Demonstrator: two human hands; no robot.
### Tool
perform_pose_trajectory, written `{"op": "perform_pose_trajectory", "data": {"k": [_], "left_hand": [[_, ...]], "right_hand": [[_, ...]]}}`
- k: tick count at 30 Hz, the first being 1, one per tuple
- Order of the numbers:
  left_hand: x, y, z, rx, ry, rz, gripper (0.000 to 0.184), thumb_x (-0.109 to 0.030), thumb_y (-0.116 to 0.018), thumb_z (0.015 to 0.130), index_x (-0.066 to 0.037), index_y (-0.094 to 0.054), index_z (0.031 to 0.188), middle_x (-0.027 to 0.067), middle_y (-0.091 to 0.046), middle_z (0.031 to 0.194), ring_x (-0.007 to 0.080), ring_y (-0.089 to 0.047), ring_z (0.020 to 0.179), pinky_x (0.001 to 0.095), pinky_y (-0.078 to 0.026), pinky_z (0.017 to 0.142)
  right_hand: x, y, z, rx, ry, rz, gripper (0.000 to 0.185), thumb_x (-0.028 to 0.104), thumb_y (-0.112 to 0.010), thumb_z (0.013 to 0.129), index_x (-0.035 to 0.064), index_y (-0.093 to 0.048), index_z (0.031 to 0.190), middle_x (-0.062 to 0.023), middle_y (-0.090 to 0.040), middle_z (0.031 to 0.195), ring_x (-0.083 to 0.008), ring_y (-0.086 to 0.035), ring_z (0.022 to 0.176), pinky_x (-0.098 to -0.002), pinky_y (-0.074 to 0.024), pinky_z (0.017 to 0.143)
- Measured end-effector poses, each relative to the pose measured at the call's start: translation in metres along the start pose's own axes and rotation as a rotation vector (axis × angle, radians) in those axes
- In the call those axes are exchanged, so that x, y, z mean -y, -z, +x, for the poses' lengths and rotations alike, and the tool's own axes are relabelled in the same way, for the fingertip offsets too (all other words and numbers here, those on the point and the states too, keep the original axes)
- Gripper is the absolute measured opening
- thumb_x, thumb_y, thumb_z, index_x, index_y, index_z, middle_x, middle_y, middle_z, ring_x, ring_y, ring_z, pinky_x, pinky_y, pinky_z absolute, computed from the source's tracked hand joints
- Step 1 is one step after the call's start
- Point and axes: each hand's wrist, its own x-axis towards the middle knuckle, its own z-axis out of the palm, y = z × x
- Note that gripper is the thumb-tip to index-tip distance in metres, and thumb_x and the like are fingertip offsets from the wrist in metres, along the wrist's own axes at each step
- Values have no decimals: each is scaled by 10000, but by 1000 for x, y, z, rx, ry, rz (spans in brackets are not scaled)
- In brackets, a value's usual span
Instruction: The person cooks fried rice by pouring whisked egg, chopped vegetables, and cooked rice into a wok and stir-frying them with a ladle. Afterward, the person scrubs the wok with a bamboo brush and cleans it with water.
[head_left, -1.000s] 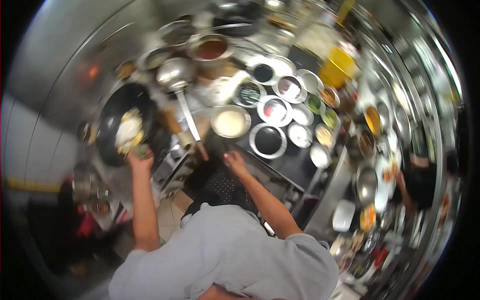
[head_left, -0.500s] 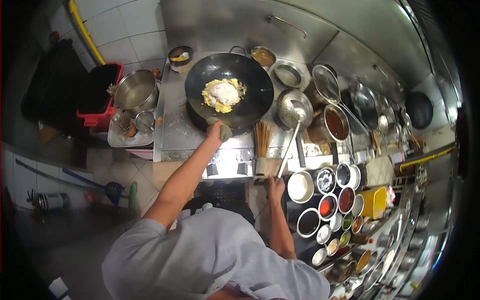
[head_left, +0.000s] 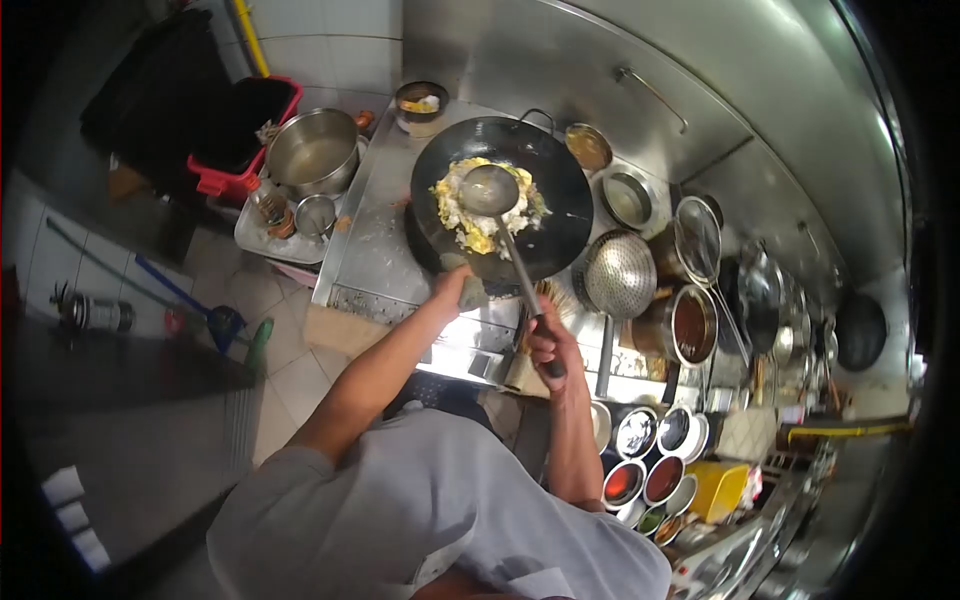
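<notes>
Steel walls point(head_left: 545, 50) rise behind the cooking surface point(head_left: 372, 245), where, working from afar, I have a black wok point(head_left: 570, 190) with yellow-and-white food point(head_left: 480, 243), apparently egg and rice, gathered in its middle. My left hand point(head_left: 452, 288) is clenched on a grayish cloth point(head_left: 473, 294) at the wok's near rim, while my right hand point(head_left: 552, 352) grasps a ladle point(head_left: 516, 250) by its handle, its scoop over the food inside the wok. Right of the wok lies a perforated strainer point(head_left: 622, 275); to its left stands a metal pot point(head_left: 312, 158).
</notes>
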Motion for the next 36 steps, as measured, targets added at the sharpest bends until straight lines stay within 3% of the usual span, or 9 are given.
{"op": "perform_pose_trajectory", "data": {"k": [2, 3, 7, 9, 14, 17, 21, 23, 36], "left_hand": [[5, 1, -12, -20, 90, -37, 102, -165, -589, 815, -98, -555, 884, 69, -590, 766, 218, -605, 607, 379, -476, 455], [6, 3, -7, 21, 62, -58, 115, -165, -591, 814, -97, -559, 900, 71, -595, 780, 220, -609, 622, 383, -487, 472], [13, 9, 5, 39, -41, -13, 134, -157, -587, 815, -91, -570, 930, 74, -604, 796, 216, -614, 635, 377, -509, 505], [17, 11, 4, 28, -45, -19, 133, -153, -587, 814, -87, -573, 929, 73, -603, 793, 212, -615, 633, 374, -507, 500], [12, 9, 10, 37, -42, 17, 120, -137, -585, 816, -76, -582, 920, 65, -598, 772, 202, -614, 624, 363, -510, 498], [17, 10, 6, 17, -121, -19, 128, -124, -580, 818, -65, -588, 932, 62, -601, 786, 200, -621, 642, 367, -523, 519], [30, 15, 4, 11, -100, 31, 159, -132, -590, 823, -59, -591, 965, 64, -609, 826, 198, -628, 674, 369, -536, 550], [18, 8, 10, -16, -149, 3, 164, -135, -596, 824, -59, -591, 968, 66, -610, 831, 199, -628, 672, 370, -535, 545], [17, 19, 9, 97, -48, 41, 131, -150, -577, 850, -60, -587, 944, 81, -612, 808, 222, -627, 635, 386, -534, 514]], "right_hand": [[21, -22, -7, 153, 297, -135, 444, 242, -554, 967, 62, -461, 1362, -141, -615, 955, -156, -565, 629, -195, -486, 465], [31, -36, -8, 159, 445, -122, 480, 244, -608, 930, 49, -469, 1347, -133, -606, 962, -198, -614, 744, -268, -541, 620], [80, -70, 76, -30, 1371, -1128, 221, 193, -633, 898, 37, -576, 1042, -75, -558, 861, -170, -582, 728, -334, -503, 751], [87, -103, 127, 190, 1103, -725, 172, 155, -638, 909, 58, -539, 807, -10, -516, 733, -115, -515, 635, -287, -462, 625], [102, -205, 136, 280, 1154, -651, 372, 92, -642, 914, 106, -401, 631, 51, -440, 603, -56, -419, 539, -240, -334, 479], [110, -146, 183, 137, 1393, -823, 360, 92, -656, 902, 115, -414, 637, 37, -463, 598, -61, -408, 485, -236, -319, 431], [134, -183, 163, 92, 1207, -672, 330, 118, -622, 906, 106, -445, 628, 5, -424, 495, -108, -391, 387, -281, -316, 383], [150, -206, 142, 156, 1347, -661, 341, 116, -610, 893, 106, -436, 600, 2, -410, 480, -112, -387, 386, -277, -311, 388], [105, -151, 180, 102, 1231, -611, 256, 80, -609, 887, 100, -446, 689, 13, -410, 512, -96, -379, 383, -260, -313, 378]]}}
